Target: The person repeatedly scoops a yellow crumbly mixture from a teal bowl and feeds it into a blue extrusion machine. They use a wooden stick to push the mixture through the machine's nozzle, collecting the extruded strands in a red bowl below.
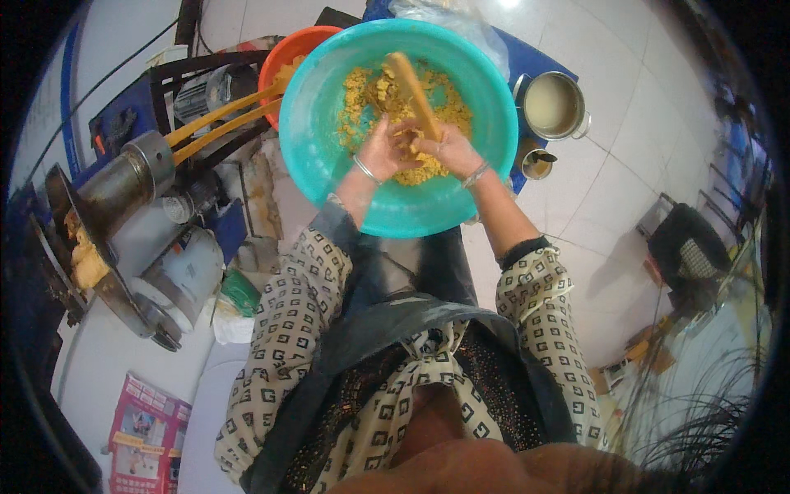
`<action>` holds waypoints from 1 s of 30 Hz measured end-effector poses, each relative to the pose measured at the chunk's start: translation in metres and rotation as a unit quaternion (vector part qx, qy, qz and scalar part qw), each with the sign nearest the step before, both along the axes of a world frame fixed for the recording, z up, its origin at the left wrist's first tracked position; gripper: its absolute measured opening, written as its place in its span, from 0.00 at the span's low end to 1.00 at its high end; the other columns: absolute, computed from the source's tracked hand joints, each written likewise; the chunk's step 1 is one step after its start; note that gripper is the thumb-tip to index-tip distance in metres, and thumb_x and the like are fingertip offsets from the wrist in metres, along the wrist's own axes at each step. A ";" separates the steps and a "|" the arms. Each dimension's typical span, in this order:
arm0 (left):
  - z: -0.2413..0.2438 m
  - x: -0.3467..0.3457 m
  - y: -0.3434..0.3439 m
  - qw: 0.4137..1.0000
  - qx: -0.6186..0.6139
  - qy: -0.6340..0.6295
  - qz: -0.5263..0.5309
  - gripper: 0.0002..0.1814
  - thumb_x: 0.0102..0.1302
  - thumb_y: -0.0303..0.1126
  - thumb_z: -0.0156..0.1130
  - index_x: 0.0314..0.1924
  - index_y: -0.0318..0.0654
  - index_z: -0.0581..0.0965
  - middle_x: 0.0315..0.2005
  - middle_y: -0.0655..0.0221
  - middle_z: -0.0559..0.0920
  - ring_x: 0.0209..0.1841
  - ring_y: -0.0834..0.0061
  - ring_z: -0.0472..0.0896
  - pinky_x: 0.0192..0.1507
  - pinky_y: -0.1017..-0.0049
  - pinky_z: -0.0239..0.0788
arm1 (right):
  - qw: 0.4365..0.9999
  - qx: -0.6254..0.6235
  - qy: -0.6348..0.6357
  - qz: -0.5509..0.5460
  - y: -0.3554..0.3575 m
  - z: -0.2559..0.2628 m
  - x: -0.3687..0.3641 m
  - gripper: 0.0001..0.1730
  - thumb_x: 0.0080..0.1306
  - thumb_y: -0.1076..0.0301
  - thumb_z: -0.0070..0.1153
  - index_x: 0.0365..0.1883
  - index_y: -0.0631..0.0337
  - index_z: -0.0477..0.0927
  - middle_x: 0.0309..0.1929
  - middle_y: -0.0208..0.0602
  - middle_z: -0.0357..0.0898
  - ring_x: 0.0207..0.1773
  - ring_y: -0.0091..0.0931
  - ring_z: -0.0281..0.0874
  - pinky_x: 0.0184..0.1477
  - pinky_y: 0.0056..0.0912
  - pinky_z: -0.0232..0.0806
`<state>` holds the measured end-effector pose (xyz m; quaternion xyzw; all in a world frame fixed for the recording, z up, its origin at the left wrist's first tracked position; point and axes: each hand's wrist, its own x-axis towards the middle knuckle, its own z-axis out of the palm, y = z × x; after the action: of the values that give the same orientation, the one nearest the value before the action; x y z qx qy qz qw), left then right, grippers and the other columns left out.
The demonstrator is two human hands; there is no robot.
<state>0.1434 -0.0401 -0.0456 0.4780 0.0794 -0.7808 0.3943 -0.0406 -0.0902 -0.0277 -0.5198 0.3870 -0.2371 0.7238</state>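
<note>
In a large turquoise plastic basin [315,173] before me lies crumbly yellow dough [453,105], with a browner clump [382,96] towards the far left. My right hand [455,151] grips the near end of a flat tan-yellow bar [410,89]; whether it is wood or pressed dough I cannot tell. The bar slants away to the left over the crumbs. Close beside it, my left hand [387,151] has its fingers spread above the dough, with crumbs around them. Each wrist wears a bracelet.
Left stands a metal extruding machine [126,179] with yellow dough at its mouth [89,259]; two yellow strips [216,117] run from it towards an orange bucket [296,40]. Right are a pot of pale liquid [552,105] and a small cup [537,163]. A dark chair [688,253] stands farther right.
</note>
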 end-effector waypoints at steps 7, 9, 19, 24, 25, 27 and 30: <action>-0.048 0.031 0.034 0.858 -0.019 -0.435 -0.273 0.17 0.64 0.39 0.64 0.45 0.35 0.75 0.34 0.62 0.80 0.23 0.57 0.77 0.31 0.60 0.72 | 0.928 -0.237 0.235 -0.164 0.023 0.035 -0.064 0.25 0.60 0.72 0.59 0.59 0.56 0.76 0.58 0.46 0.72 0.61 0.39 0.69 0.63 0.39 0.62; -0.086 0.067 0.059 0.741 -0.029 -0.548 -0.387 0.21 0.62 0.41 0.64 0.48 0.33 0.74 0.39 0.55 0.80 0.30 0.53 0.78 0.37 0.60 0.73 | 0.872 -0.314 0.309 -0.212 0.039 0.029 -0.078 0.28 0.59 0.75 0.58 0.60 0.55 0.74 0.61 0.48 0.68 0.64 0.41 0.65 0.64 0.41 0.60; -0.046 -0.070 0.042 0.652 -0.029 -0.668 -0.357 0.36 0.59 0.53 0.65 0.57 0.33 0.72 0.53 0.46 0.75 0.54 0.50 0.76 0.57 0.57 0.67 | 0.905 -0.158 0.323 -0.227 0.072 0.003 -0.077 0.26 0.58 0.78 0.56 0.58 0.56 0.74 0.48 0.48 0.68 0.52 0.44 0.71 0.55 0.41 0.66; -0.088 -0.106 0.049 0.636 -0.120 -0.658 -0.384 0.39 0.55 0.54 0.67 0.61 0.39 0.70 0.54 0.50 0.76 0.55 0.50 0.75 0.57 0.56 0.67 | 0.897 -0.177 0.334 -0.230 0.071 0.011 -0.069 0.25 0.60 0.75 0.56 0.57 0.55 0.75 0.46 0.47 0.70 0.49 0.42 0.72 0.53 0.39 0.66; -0.088 -0.112 0.048 0.636 -0.105 -0.660 -0.385 0.39 0.54 0.54 0.67 0.61 0.40 0.70 0.54 0.50 0.76 0.55 0.50 0.75 0.57 0.56 0.68 | 0.898 -0.174 0.334 -0.229 0.071 0.011 -0.068 0.25 0.59 0.75 0.56 0.57 0.56 0.75 0.46 0.47 0.70 0.49 0.42 0.72 0.53 0.39 0.66; -0.074 -0.122 0.042 0.631 -0.077 -0.664 -0.393 0.37 0.54 0.52 0.68 0.60 0.40 0.70 0.53 0.51 0.77 0.54 0.51 0.76 0.56 0.58 0.69 | 0.898 -0.168 0.336 -0.229 0.071 0.009 -0.068 0.26 0.59 0.76 0.56 0.58 0.56 0.75 0.47 0.48 0.69 0.49 0.43 0.72 0.53 0.40 0.67; -0.075 -0.121 0.040 0.669 -0.087 -0.649 -0.353 0.34 0.54 0.48 0.68 0.58 0.40 0.71 0.51 0.53 0.79 0.54 0.53 0.77 0.55 0.61 0.70 | 0.897 -0.180 0.339 -0.217 0.067 0.012 -0.066 0.27 0.58 0.77 0.56 0.58 0.55 0.74 0.47 0.49 0.69 0.49 0.44 0.72 0.53 0.40 0.67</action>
<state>0.0219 -0.0006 -0.1206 0.8199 -0.4391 -0.3582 0.0816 -0.1065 -0.0228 -0.0159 -0.5928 0.6634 -0.2632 0.3732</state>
